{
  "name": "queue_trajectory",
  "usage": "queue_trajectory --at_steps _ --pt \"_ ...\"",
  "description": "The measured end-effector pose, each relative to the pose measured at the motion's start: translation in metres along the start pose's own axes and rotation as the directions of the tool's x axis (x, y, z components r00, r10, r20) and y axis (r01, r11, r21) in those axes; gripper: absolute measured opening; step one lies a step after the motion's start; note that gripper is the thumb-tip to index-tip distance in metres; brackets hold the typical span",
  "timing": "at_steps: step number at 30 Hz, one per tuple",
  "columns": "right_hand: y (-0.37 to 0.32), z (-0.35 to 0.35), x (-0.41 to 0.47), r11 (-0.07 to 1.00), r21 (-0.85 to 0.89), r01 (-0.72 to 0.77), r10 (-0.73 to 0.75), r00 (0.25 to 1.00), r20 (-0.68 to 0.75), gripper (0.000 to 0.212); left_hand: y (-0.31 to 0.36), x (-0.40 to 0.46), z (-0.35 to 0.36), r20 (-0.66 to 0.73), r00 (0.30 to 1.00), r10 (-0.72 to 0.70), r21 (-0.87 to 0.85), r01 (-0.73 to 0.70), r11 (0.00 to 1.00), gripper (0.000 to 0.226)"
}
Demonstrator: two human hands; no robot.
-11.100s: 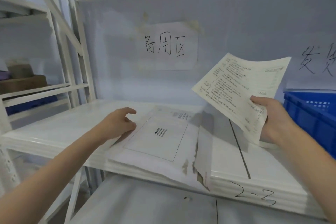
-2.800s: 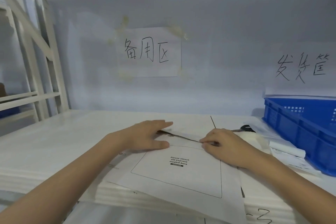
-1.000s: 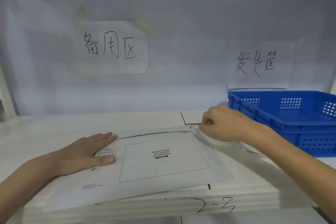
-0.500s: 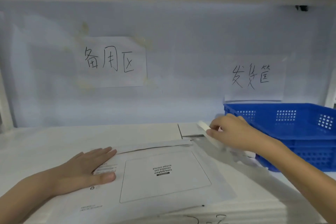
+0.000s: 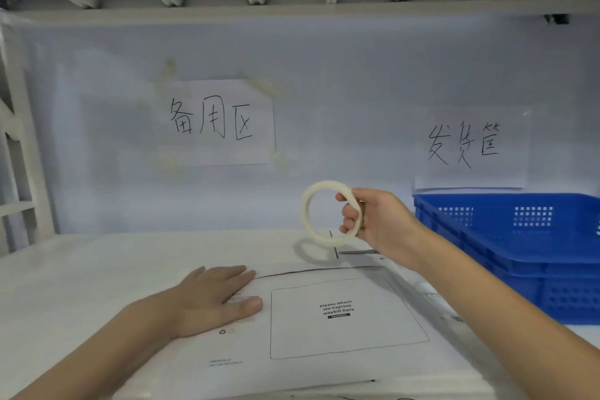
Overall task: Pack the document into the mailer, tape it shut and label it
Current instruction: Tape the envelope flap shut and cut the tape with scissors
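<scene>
A white mailer (image 5: 324, 344) lies flat on the white shelf (image 5: 81, 269), its printed waybill box facing up. The far flap edge shows as a dark line. My left hand (image 5: 214, 299) rests flat, palm down, on the mailer's left end. A thin ring of clear tape (image 5: 324, 214) is held upright in the air above the mailer's far right corner, with my right hand (image 5: 370, 221) gripping its right side. The document is out of sight.
A blue plastic crate (image 5: 519, 256) stands on the shelf at the right. Two handwritten paper signs (image 5: 220, 122) hang on the back wall. Shelf uprights (image 5: 19, 156) stand at the left, and another shelf runs overhead.
My right hand picked the tape roll up off the shelf beside the crate and raised it above the mailer's far right corner. My left hand stayed pressed on the mailer.
</scene>
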State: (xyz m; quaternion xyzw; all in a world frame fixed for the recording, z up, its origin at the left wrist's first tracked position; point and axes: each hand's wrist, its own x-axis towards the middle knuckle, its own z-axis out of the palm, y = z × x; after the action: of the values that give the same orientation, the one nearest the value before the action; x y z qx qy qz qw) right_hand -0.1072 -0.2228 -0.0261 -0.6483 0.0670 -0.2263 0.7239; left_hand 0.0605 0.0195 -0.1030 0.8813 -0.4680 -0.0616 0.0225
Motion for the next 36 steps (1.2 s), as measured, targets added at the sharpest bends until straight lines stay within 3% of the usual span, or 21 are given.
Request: queue_trajectory --at_steps 4,6,9,11,14,19,26,29,32,36 --pt "0.012 0.018 0.020 0.995 0.061 -0.078 0.074 0.995 0.062 0.025 -0.004 0.021 -0.017 -0.187 0.982 -0.002 -0.099 -0.017 0.995 0.040" --pt "0.021 0.026 0.029 1.000 0.005 -0.020 0.020 0.998 0.066 0.021 -0.001 0.030 -0.026 -0.311 0.950 -0.021 -0.295 -0.076 0.952 0.024" --pt "0.034 0.036 0.033 0.988 -0.111 0.104 -0.092 0.990 0.109 0.015 0.013 0.034 -0.037 -0.434 0.899 -0.059 -0.667 -0.277 0.692 0.027" --pt "0.039 0.039 0.029 0.943 -0.269 0.196 -0.141 0.967 0.212 0.008 0.017 0.034 -0.037 -0.449 0.893 -0.030 -0.778 -0.373 0.506 0.033" --pt "0.043 0.040 0.024 0.872 -0.410 0.266 -0.149 0.944 0.295 0.014 0.018 0.034 -0.033 -0.439 0.898 0.028 -0.816 -0.412 0.406 0.038" --pt "0.048 0.045 0.024 0.880 -0.402 0.251 -0.138 0.947 0.290 0.017 0.011 0.032 -0.035 -0.416 0.906 0.083 -0.853 -0.420 0.309 0.022" --pt "0.055 0.041 0.025 0.965 -0.257 0.045 0.026 0.964 0.266 0.012 0.004 0.029 -0.037 -0.384 0.920 0.078 -0.918 -0.389 0.078 0.024" --pt "0.055 0.037 0.021 0.984 -0.177 -0.035 0.094 0.936 0.338 0.012 0.000 0.030 -0.037 -0.391 0.918 0.058 -0.920 -0.390 -0.042 0.023" --pt "0.052 0.038 0.019 0.989 -0.149 0.012 0.048 0.919 0.392 0.014 -0.003 0.032 -0.038 -0.342 0.939 0.034 -0.940 -0.341 -0.022 0.022" --pt "0.051 0.043 0.019 0.921 -0.292 0.257 -0.190 0.952 0.238 0.012 0.002 0.035 -0.033 -0.290 0.952 -0.103 -0.950 -0.272 0.154 0.030"
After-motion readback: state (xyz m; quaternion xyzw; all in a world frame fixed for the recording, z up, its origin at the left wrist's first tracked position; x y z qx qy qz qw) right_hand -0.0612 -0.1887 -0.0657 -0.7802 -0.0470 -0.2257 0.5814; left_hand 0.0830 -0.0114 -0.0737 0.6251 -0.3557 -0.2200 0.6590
